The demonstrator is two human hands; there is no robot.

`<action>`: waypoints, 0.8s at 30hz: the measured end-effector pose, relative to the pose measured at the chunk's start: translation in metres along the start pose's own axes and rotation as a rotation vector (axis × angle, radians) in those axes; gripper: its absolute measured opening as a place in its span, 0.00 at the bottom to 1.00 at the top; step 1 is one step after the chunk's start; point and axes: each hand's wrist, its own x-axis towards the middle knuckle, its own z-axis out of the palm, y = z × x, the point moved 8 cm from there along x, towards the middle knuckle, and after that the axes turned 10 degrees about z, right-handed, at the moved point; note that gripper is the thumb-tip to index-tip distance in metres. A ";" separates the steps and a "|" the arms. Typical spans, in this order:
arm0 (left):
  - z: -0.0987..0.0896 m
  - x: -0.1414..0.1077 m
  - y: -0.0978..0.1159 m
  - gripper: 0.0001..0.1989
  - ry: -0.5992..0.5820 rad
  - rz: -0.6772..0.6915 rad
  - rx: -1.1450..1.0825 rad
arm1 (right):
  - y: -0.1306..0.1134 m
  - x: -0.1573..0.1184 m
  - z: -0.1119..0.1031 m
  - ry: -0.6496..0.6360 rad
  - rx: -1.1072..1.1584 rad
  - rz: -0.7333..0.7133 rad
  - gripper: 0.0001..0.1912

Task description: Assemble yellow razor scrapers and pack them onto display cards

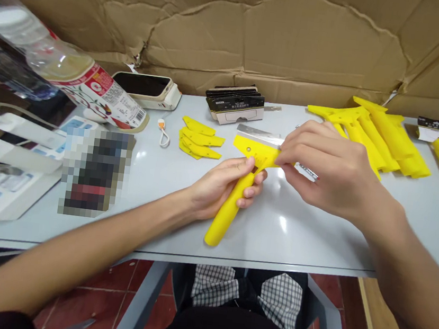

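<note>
Carefully, over the middle of the glossy pale table (306,239), our left hand (223,183) closes round the neck of a yellow T-shaped plastic scraper (232,211); our right hand (327,167) pinches its head's right end, beside a thin silver metal blade (259,135) (likely sharp). We should brace the handle, fingertips clear of the edge.
</note>
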 end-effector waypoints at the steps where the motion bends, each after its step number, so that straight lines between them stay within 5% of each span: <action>1: 0.000 0.000 0.000 0.15 -0.003 0.002 0.006 | 0.000 0.001 -0.001 0.012 0.009 0.017 0.11; 24: -0.004 0.003 0.000 0.12 0.019 0.014 0.014 | 0.030 0.002 0.012 0.092 0.396 0.473 0.14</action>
